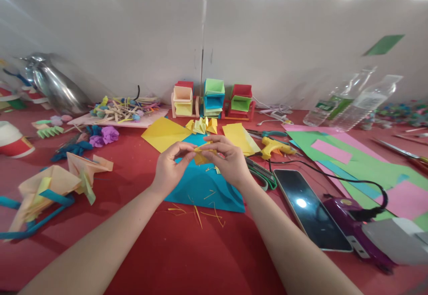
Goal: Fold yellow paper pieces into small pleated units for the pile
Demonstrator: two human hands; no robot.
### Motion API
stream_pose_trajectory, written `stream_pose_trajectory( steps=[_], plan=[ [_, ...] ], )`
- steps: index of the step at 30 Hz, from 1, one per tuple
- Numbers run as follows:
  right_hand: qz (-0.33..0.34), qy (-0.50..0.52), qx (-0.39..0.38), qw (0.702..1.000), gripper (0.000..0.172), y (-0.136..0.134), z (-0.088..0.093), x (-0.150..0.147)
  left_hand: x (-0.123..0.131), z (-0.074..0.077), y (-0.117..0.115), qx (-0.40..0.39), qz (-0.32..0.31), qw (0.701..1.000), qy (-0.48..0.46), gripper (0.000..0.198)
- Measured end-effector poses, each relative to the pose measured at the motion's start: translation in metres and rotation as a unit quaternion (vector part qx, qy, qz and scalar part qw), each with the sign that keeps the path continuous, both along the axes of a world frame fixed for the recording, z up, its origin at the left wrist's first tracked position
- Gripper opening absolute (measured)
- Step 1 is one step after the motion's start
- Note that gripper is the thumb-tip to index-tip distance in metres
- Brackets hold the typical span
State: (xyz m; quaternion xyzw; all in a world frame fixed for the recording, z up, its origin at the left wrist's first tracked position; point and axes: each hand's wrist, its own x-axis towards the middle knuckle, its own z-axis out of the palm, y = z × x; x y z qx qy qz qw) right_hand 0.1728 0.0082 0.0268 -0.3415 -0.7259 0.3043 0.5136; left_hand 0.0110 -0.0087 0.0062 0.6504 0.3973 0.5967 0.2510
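Observation:
Both hands pinch a small piece of yellow paper [202, 157] above a blue sheet [200, 188]. My left hand [172, 165] grips its left side between thumb and fingers. On its right side, my right hand [229, 159] has its fingers closed over the paper and partly hides it. Thin yellow paper scraps [198, 216] lie on the blue sheet and on the red table in front of it. Just beyond the hands stand folded yellow paper pieces [201, 126]. Yellow sheets lie on the left [163, 133] and right [238, 136] of them.
A yellow glue gun [276, 147], green-handled scissors [261, 173] and a phone [310, 208] lie to the right. Paper box stacks [214, 96] stand by the partition. Plastic bottles [364, 101] are at back right, a metal jug [56, 83] at back left, folded peach paper [50, 185] at left.

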Motion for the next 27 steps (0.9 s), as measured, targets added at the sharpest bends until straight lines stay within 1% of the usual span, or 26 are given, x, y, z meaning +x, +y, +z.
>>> stream_pose_trajectory(
  steps=[4, 8, 10, 13, 17, 20, 27],
  plan=[
    [0.006, -0.008, -0.004, 1.000, 0.012, 0.0000, -0.0019, 0.0000, -0.0024, 0.0008, 0.0012, 0.015, 0.023, 0.998, 0.052, 0.005],
    [0.002, -0.014, -0.007, 1.000, 0.012, -0.0002, -0.0035, -0.0011, -0.0038, 0.0005, 0.0023, 0.013, 0.036, 0.996, 0.082, 0.008],
    [0.002, -0.011, -0.007, 1.000, 0.012, -0.0002, -0.0037, -0.0012, -0.0034, -0.0001, 0.0029, 0.002, 0.029, 0.998, 0.061, 0.007],
    [0.005, 0.002, -0.013, 1.000, 0.011, 0.0002, -0.0035, -0.0009, -0.0021, -0.0010, 0.0038, -0.022, 0.010, 1.000, 0.016, 0.013],
    [0.007, 0.009, -0.016, 1.000, 0.011, 0.0004, -0.0034, -0.0005, -0.0016, -0.0005, 0.0038, -0.041, 0.018, 0.999, 0.023, 0.014],
    [0.005, 0.003, -0.012, 1.000, 0.011, -0.0001, -0.0026, -0.0005, -0.0020, 0.0006, 0.0031, -0.059, 0.004, 0.998, 0.026, 0.017],
    [-0.013, -0.021, -0.016, 1.000, 0.008, -0.0017, 0.0007, 0.0000, 0.0009, 0.0007, 0.0012, -0.118, -0.013, 0.993, -0.021, 0.023]
  ],
)
